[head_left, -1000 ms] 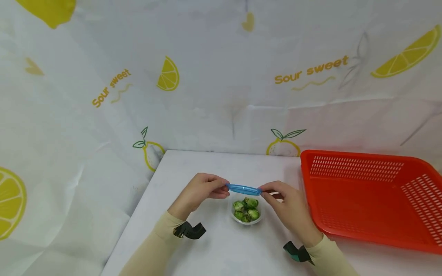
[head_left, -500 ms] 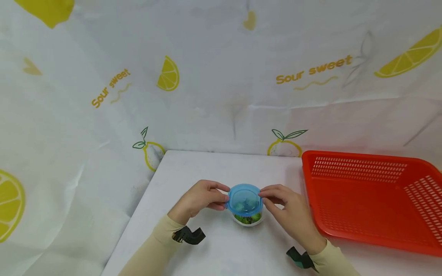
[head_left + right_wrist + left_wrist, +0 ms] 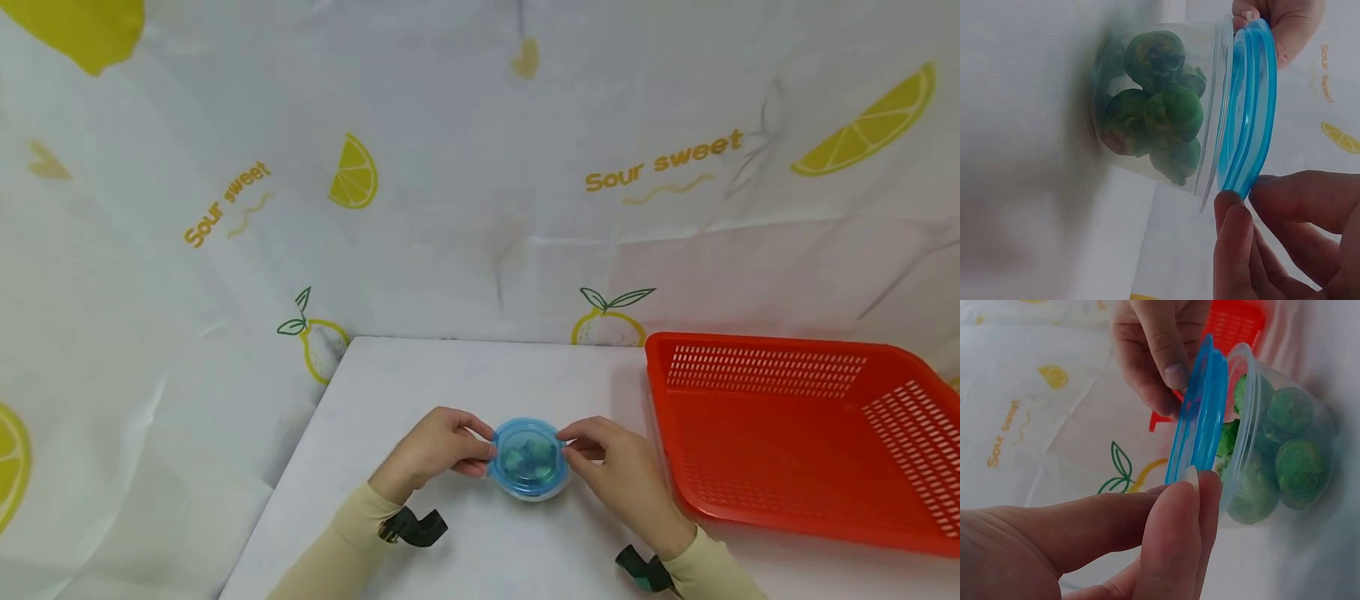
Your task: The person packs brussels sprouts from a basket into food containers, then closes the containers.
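Note:
A translucent blue lid [image 3: 527,454] is held between both hands, over a clear plastic container [image 3: 1207,125] of Brussels sprouts [image 3: 1175,115]. My left hand [image 3: 442,450] pinches the lid's left edge between thumb and fingers. On the opposite edge, my right hand [image 3: 611,467] pinches it the same way. In the left wrist view the lid [image 3: 1200,419] is tilted, with a gap between it and the container's rim [image 3: 1244,425]. The right wrist view has the lid [image 3: 1260,106] right at the rim. The container stands upright on the white table.
A large red perforated basket [image 3: 787,450] stands on the right side of the white table [image 3: 450,367]. Behind the table hangs a white backdrop [image 3: 450,250] printed with lemons. Dark bands [image 3: 412,527] sit at both wrists.
The lid was nearly edge-on above the container; it has tipped flatter and come down over the sprouts, covering them in the head view. Both hands moved down with it, keeping their pinch.

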Motion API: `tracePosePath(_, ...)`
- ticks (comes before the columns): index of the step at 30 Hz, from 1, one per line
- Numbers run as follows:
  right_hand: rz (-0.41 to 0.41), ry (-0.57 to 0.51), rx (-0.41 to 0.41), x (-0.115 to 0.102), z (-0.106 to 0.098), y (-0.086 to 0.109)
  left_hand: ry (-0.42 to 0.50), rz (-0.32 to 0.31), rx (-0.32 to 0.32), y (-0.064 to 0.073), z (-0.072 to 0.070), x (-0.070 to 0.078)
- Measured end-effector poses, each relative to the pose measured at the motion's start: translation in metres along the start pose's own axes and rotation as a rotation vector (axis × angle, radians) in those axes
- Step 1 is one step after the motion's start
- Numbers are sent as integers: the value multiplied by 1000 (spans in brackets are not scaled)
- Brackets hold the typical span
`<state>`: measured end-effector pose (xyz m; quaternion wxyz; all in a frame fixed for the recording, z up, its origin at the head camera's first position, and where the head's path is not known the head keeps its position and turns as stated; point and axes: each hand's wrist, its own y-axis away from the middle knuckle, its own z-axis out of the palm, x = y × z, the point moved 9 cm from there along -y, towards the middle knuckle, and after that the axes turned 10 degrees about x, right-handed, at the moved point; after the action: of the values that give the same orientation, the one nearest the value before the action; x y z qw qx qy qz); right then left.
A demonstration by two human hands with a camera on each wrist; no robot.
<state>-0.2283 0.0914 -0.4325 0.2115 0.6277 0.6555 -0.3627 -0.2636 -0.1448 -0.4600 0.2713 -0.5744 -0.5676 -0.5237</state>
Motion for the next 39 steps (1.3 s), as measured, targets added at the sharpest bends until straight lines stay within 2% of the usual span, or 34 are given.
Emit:
tracePosePath(13,-3,16,-15,-1,4,4,-7,-1,58,3,1,-1)
tracePosePath(20,12,30,-12,4,6,2,1,1,51,2,1,-3)
tracePosePath(24,87,-1,-45,12,12,1,28,-14,32,-3,0,-6)
tracePosePath(31,273,-151,-147,25,25,0,28,-34,-13,-7,0,-13)
tracePosePath(39,342,-231,-172,26,29,-5,69,-45,2,-16,0,-20)
